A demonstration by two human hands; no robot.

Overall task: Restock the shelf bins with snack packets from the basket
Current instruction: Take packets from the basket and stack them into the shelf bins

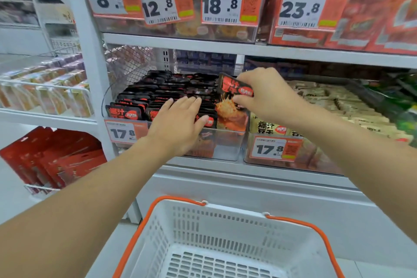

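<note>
At the bottom centre of the frame sits a white perforated plastic basket with orange handles (225, 244), no packets visible in the part that shows. Just above mid-frame, the left hand (178, 124) lies flat with straight fingers on the rows of black-and-red packets (162, 90) standing in a clear plastic shelf bin (225, 144). Right of it, the right hand (266, 95) has its grip pinched on one black snack packet with red lettering and an orange food picture (232, 101), held at the bin's right end, long axis near vertical, top tipped slightly left, printed face toward the camera.
</note>
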